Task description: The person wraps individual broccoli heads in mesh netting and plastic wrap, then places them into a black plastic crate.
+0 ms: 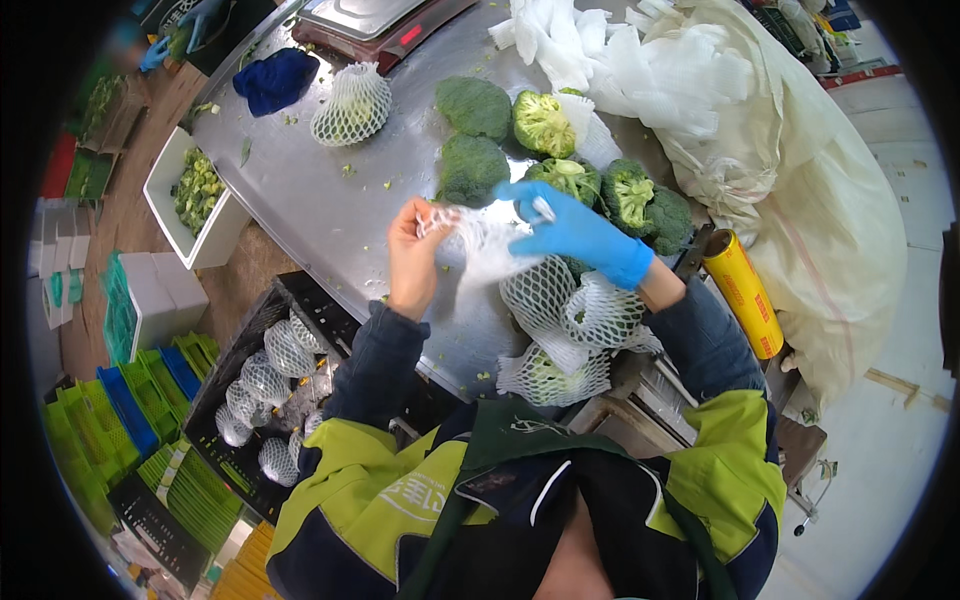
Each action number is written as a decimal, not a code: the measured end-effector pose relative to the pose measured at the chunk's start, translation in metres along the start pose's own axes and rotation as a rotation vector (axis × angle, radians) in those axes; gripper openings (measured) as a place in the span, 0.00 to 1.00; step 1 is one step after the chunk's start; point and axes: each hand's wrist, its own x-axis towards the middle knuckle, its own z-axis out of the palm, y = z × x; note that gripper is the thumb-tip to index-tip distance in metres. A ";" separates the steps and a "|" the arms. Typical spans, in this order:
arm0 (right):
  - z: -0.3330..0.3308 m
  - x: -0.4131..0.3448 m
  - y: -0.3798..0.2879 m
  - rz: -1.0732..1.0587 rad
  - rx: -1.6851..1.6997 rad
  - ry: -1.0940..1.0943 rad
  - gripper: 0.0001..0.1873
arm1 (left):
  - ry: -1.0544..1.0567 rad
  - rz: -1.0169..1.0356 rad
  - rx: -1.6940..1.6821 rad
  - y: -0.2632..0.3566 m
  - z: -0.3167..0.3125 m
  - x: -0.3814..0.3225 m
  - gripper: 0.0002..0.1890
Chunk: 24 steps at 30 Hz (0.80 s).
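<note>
Over the metal table (300,202), my bare left hand (415,251) pinches the edge of a white foam mesh sleeve (487,244). My right hand (577,229), in a blue glove, has its fingers on the sleeve's other side, which is blurred. Beyond the hands are bare broccoli heads (472,109), several of them, some with cut stems turned up. Broccoli in foam mesh (540,296) lies below my right hand, near the table edge. Another netted head (352,105) sits at the far left, by a dark blue cloth (275,79).
A scale (375,26) stands at the back, near piled foam sleeves (645,64) and a large pale sack (825,202). A yellow film roll (742,292) lies right. Left are a white bin of trimmings (169,199) and a black crate (262,300) with netted produce. Another person's gloved hands show top left.
</note>
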 end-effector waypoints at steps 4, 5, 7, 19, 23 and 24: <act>-0.007 0.053 0.012 -0.067 0.115 0.030 0.22 | 0.201 -0.057 -0.303 -0.017 -0.004 0.020 0.05; -0.007 0.058 0.015 -0.004 0.199 0.022 0.21 | 0.266 -0.082 -0.321 -0.020 -0.005 0.025 0.03; -0.010 0.054 0.001 0.058 -0.014 -0.128 0.20 | 0.268 -0.076 -0.386 -0.029 -0.014 0.032 0.05; -0.083 0.100 0.066 -0.249 -0.384 0.635 0.10 | -0.030 -0.153 0.088 -0.052 -0.026 0.009 0.07; -0.079 0.140 0.071 0.053 -1.063 0.271 0.21 | 0.242 -0.036 -0.077 -0.081 -0.075 0.052 0.11; -0.067 0.143 0.055 0.130 -1.033 0.090 0.29 | 0.311 -0.090 -0.116 -0.081 -0.070 0.061 0.11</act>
